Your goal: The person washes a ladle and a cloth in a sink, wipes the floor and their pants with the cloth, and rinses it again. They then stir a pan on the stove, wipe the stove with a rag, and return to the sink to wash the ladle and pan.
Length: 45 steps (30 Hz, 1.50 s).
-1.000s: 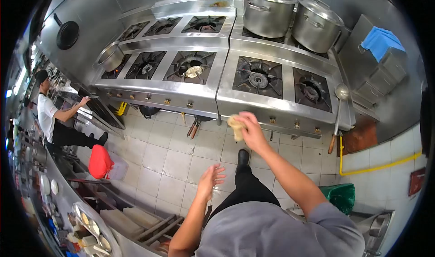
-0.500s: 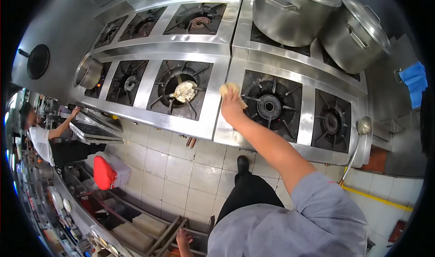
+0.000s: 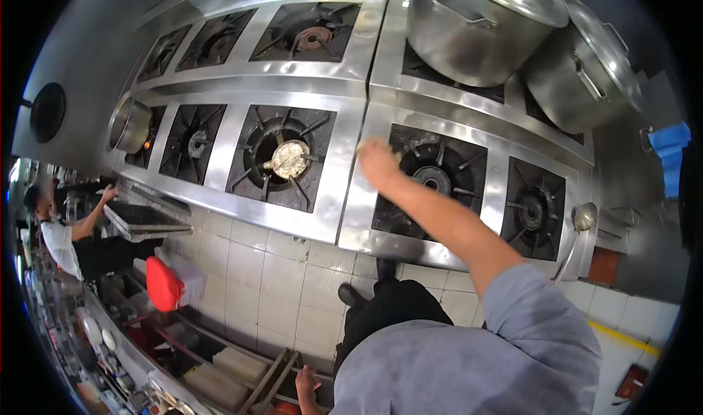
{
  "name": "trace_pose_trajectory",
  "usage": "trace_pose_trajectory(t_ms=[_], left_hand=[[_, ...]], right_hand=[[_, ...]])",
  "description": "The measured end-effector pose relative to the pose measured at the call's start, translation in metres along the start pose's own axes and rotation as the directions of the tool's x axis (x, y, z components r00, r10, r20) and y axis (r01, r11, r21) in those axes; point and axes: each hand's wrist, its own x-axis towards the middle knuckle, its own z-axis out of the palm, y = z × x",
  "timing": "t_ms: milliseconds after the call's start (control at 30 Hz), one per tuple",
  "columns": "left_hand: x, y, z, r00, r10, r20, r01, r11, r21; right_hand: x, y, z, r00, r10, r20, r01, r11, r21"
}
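My right hand (image 3: 379, 167) is closed over a yellowish cleaning cloth (image 3: 398, 156), pressed on the steel stovetop (image 3: 353, 208) left of a front burner (image 3: 430, 181). Motion blurs the fingers, and most of the cloth is hidden beneath them. My left hand (image 3: 307, 383) hangs low by my side, near the metal rack at the bottom. Its fingers are loosely bent and slightly apart, with nothing visible in them. A burner with a pale, crusted round cap (image 3: 291, 159) lies to the left of my right hand.
Two large lidded stockpots (image 3: 476, 38) stand at the back right. A steel pot (image 3: 130, 124) sits at the far left and a ladle (image 3: 584, 216) at the right edge. A co-worker (image 3: 62, 232) stands left, near a red-topped bin (image 3: 164, 283).
My right hand has shifted slightly toward the stove's front with the cloth. My view has tilted a little, and a second shoe of mine now shows by the stove.
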Motion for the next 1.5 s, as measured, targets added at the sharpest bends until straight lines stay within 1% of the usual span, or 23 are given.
trace_pose_trajectory(t_ms=[67,133,233,267,300,400,467,500,567,600,667,833,933,967,1033,1067,1167,1200,1300,1333,1400,1433,1500], left_hand=[[0.019,0.015,0.007,0.998,0.001,0.061,-0.002,1.0,0.018],[0.03,0.047,0.017,0.993,0.028,0.117,-0.036,0.997,0.07],[0.048,0.087,0.024,0.963,0.187,0.197,-0.204,0.976,0.072],[0.052,0.101,0.028,0.956,0.201,0.215,-0.22,0.973,0.07],[0.06,0.116,0.027,0.957,0.193,0.218,-0.219,0.971,0.099],[0.076,0.153,0.026,0.957,0.203,0.206,-0.237,0.959,0.156],[0.077,0.169,0.025,0.953,0.222,0.205,-0.265,0.94,0.215],[0.075,0.176,0.026,0.95,0.234,0.206,-0.28,0.931,0.232],[0.074,0.184,0.027,0.95,0.232,0.207,-0.278,0.933,0.23],[0.075,0.185,0.025,0.952,0.226,0.207,-0.271,0.936,0.223],[0.071,0.179,0.016,0.96,0.204,0.19,-0.24,0.952,0.191],[0.06,0.112,-0.025,0.986,0.082,0.146,-0.108,0.978,0.18],[0.07,0.07,-0.045,0.997,-0.042,0.067,0.028,0.98,0.198],[0.07,0.062,-0.047,0.993,-0.05,0.107,0.026,0.975,0.219],[0.069,0.055,-0.041,0.989,-0.064,0.135,0.032,0.973,0.229],[0.069,0.058,-0.035,0.989,-0.067,0.129,0.036,0.972,0.231],[0.068,0.087,-0.01,0.984,0.036,0.172,-0.073,0.974,0.215],[0.067,0.099,-0.006,0.985,0.034,0.169,-0.073,0.971,0.229],[0.066,0.128,0.006,0.974,0.151,0.17,-0.177,0.973,0.146],[0.064,0.133,0.005,0.973,0.153,0.171,-0.178,0.974,0.14],[0.063,0.141,0.008,0.98,0.135,0.144,-0.16,0.971,0.177],[0.062,0.142,0.009,0.982,0.13,0.139,-0.157,0.966,0.204],[0.058,0.145,0.018,0.981,0.117,0.156,-0.143,0.974,0.173]], right_hand=[[-0.031,-0.013,0.03,0.914,-0.403,-0.036,0.377,0.881,-0.287],[-0.076,-0.033,0.019,0.914,-0.315,-0.254,0.369,0.907,0.202],[-0.111,-0.025,-0.01,0.91,-0.306,-0.281,0.398,0.835,0.38],[-0.104,-0.011,-0.019,0.944,-0.33,-0.002,0.271,0.774,0.573],[-0.096,0.002,-0.031,0.885,-0.378,0.271,0.083,0.701,0.708],[-0.05,0.02,-0.068,0.967,-0.225,-0.118,0.244,0.697,0.674],[-0.006,0.03,-0.082,0.891,-0.22,-0.397,0.404,0.783,0.472],[0.011,0.038,-0.08,0.893,-0.213,-0.397,0.399,0.783,0.478],[0.045,0.057,-0.071,0.795,-0.326,-0.511,0.474,0.861,0.187],[0.059,0.072,-0.06,0.795,-0.324,-0.513,0.473,0.86,0.19],[0.07,0.111,-0.032,0.941,-0.301,-0.156,0.312,0.949,0.051],[0.007,0.231,-0.048,0.909,-0.316,-0.271,0.336,0.941,0.03],[-0.03,0.286,-0.068,0.985,0.112,0.129,-0.095,0.986,-0.134],[-0.03,0.281,-0.07,0.985,0.111,0.128,-0.093,0.986,-0.139],[-0.022,0.261,-0.065,0.973,0.223,-0.053,-0.208,0.956,0.209],[-0.014,0.244,-0.059,0.974,0.223,-0.047,-0.208,0.955,0.213],[0.01,0.185,-0.035,0.963,-0.1,-0.25,0.146,0.974,0.173],[0.009,0.181,-0.031,0.965,-0.086,-0.247,0.133,0.974,0.181],[0.006,0.188,-0.035,0.906,-0.401,-0.137,0.418,0.898,0.136],[0.003,0.199,-0.043,0.904,-0.405,-0.138,0.422,0.897,0.132],[0.006,0.219,-0.059,0.937,-0.328,-0.121,0.341,0.778,0.527],[0.007,0.223,-0.068,0.963,-0.178,-0.203,0.264,0.778,0.57],[0.009,0.216,-0.087,0.942,-0.119,-0.315,0.258,0.856,0.447]])
